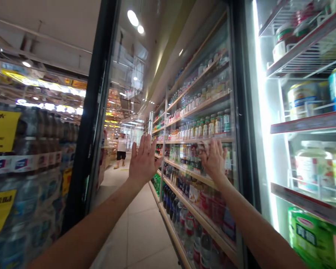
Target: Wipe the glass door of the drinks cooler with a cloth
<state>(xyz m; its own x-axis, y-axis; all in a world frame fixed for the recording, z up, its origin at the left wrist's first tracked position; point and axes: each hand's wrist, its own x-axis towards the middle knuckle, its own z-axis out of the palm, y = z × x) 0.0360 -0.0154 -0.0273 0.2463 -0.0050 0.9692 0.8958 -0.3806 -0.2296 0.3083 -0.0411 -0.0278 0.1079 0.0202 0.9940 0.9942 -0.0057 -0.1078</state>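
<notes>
A glass door [145, 74] in a black frame stands swung out in front of me. My left hand [143, 158] lies flat against the pane, its fingers spread and holding nothing. Farther right, my right hand [216, 158] is also at the glass, its fingers pointing up and blurred by motion. A mottled grey-brown patch that looks like a crumpled cloth [204, 149] shows at its left side, seemingly pressed to the pane by the fingers. Its exact outline is blurred.
Right of the door, a lit cooler holds wire shelves with cans [302, 99], bottles [313, 168] and a green pack [305, 235]. Stacked bottled drinks [30, 157] with yellow signs [2, 130] stand left. Through the glass appear bottle shelves [196, 142], a tiled floor [140, 231] and a distant person [121, 149].
</notes>
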